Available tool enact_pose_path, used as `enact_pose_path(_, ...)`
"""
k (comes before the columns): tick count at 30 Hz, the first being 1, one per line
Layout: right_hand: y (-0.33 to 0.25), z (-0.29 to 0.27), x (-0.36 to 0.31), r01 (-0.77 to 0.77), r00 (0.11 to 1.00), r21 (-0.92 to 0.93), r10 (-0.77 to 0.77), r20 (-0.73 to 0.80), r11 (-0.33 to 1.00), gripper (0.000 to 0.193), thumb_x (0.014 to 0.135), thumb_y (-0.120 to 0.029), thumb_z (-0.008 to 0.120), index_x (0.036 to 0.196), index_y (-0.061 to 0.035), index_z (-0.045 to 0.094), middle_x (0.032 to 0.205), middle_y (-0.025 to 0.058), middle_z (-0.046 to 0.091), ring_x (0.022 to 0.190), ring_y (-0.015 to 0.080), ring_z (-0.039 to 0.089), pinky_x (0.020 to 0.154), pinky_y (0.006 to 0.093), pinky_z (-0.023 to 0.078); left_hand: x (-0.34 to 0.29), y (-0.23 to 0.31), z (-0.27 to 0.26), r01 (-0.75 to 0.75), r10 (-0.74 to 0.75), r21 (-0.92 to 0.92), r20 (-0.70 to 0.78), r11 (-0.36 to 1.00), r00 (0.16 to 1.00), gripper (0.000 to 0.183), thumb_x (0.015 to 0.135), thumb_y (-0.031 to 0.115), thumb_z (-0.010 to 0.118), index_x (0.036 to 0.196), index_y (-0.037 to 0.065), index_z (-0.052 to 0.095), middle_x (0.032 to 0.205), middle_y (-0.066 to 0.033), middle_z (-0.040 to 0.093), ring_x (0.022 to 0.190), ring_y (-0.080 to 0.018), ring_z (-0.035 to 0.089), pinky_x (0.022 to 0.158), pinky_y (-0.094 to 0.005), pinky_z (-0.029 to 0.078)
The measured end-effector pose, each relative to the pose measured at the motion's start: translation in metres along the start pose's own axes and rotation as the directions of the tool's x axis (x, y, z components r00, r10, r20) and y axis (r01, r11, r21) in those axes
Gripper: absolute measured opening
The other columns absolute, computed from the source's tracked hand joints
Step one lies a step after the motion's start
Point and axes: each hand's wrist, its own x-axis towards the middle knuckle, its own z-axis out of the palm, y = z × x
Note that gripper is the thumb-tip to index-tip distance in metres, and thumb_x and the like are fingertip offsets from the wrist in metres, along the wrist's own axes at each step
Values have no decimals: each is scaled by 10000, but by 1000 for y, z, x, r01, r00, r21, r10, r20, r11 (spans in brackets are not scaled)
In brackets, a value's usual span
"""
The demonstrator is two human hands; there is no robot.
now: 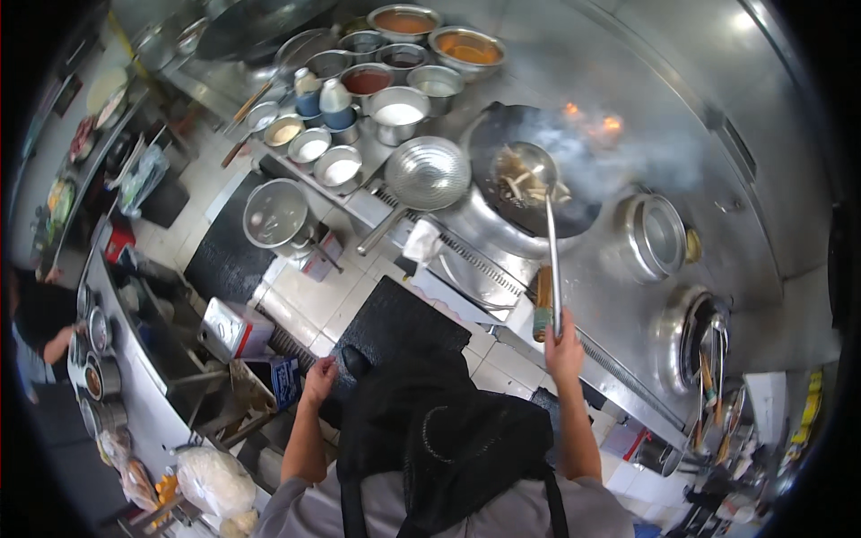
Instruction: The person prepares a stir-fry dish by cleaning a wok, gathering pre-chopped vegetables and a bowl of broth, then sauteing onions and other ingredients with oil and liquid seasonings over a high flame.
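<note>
My right hand (564, 348) grips the long metal handle of a ladle (552, 242). The ladle's round bowl is in a dark wok (583, 202) over the stove, among pale and brown pieces of food (516, 184). Smoke drifts over the wok's right side. Beside the handle, a bamboo wok brush (543, 300) with a green band lies at the stove's front. My left hand (320, 381) is low at my left side, away from the stove. Its fingers are curled in, and nothing shows in them.
Left of the wok rests a metal strainer (428, 173). Several bowls of sauces and seasonings (368, 81) and two squeeze bottles (336, 103) crowd the stove's far left. Small flames (610, 124) burn behind the wok. A pot (655, 235) stands at right. Another person (49, 332) is at the left counter.
</note>
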Motion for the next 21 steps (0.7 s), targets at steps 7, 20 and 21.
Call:
enact_pose_path(7,-163,90,-25,15,940,325,-124,318,946,548,957,-206,721,1441,-23,541,1230,266,694,842,351,753,732,415,595,-13,-10,-72,2,-3,-18,-72,1000,997,353,1007,165,649,1296,-37,636,1136,-140,741,1022,-193,696,901,-337,552)
enact_pose_path(20,-383,417,51,27,739,394,-283,611,919,471,945,-192,658,1371,-19,555,982,309,715,916,500,695,804,563,552,-140,-90,-167,248,-306,-210,-321,946,896,323,1014,121,643,1304,-19,635,1185,-133,729,1109,-196,690,981,-330,537)
enact_pose_path(21,-388,434,53,21,747,386,-271,607,922,456,945,-183,653,1361,-21,560,998,311,715,911,506,693,809,569,551,-147,-97,-168,258,-333,-251,-330,933,883,318,1014,120,641,1301,-18,637,1181,-132,731,1109,-200,693,978,-331,539)
